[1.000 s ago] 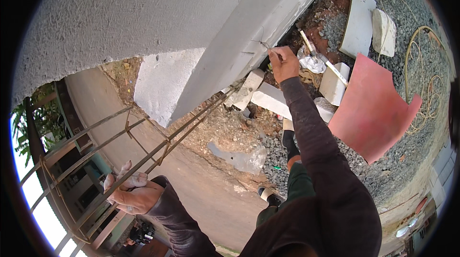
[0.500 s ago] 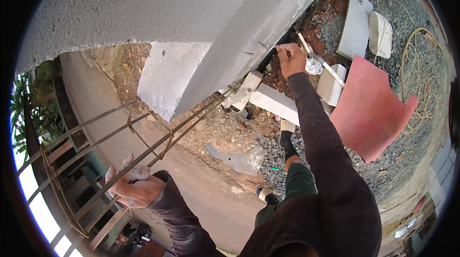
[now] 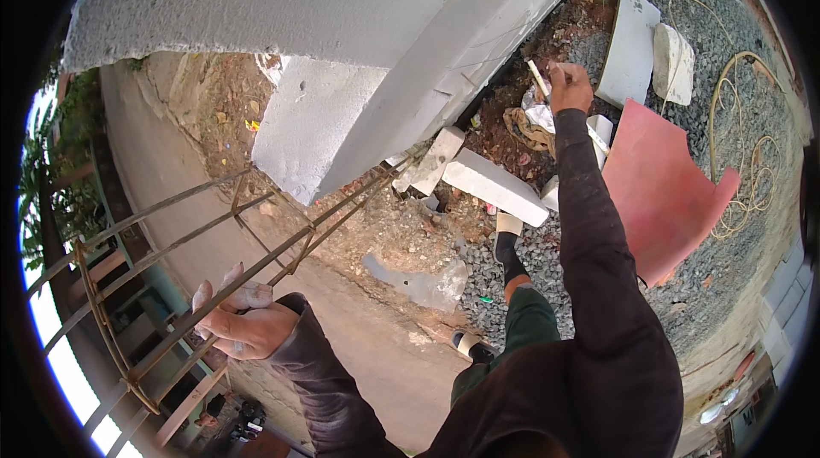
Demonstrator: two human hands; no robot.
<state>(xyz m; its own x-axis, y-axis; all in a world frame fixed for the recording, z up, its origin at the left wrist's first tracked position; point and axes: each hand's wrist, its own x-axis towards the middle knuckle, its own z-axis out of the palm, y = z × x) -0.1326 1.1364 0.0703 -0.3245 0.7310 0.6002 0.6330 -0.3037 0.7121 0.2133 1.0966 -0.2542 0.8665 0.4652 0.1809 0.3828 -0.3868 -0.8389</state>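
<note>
My left hand (image 3: 243, 325) is closed around a long bar of a steel rebar cage (image 3: 282, 251), which slants from the lower left up toward the grey plastered beam (image 3: 342, 103). Pale dust coats its fingertips. My right hand (image 3: 570, 88) is out at the end of a stretched arm, fingers curled in a pinch; what they hold, if anything, is too small to make out. Right beside it shows a white strip (image 3: 537, 78), partly hidden by my hand and sleeve. Below it lies a crumpled white and brown wrapping (image 3: 531, 126) on the soil.
White blocks (image 3: 495, 186) lie under the beam. A bent red sheet (image 3: 662, 189), pale slabs (image 3: 628, 48) and a coiled yellowish hose (image 3: 716, 116) rest on gravel at the right. My sandalled feet (image 3: 508, 226) stand on gravel and dirt. A paved path (image 3: 162, 167) runs along the left.
My right hand has moved right, away from the beam's edge to beside the white strip. My left hand keeps its hold on the rebar cage, and the view has shifted slightly.
</note>
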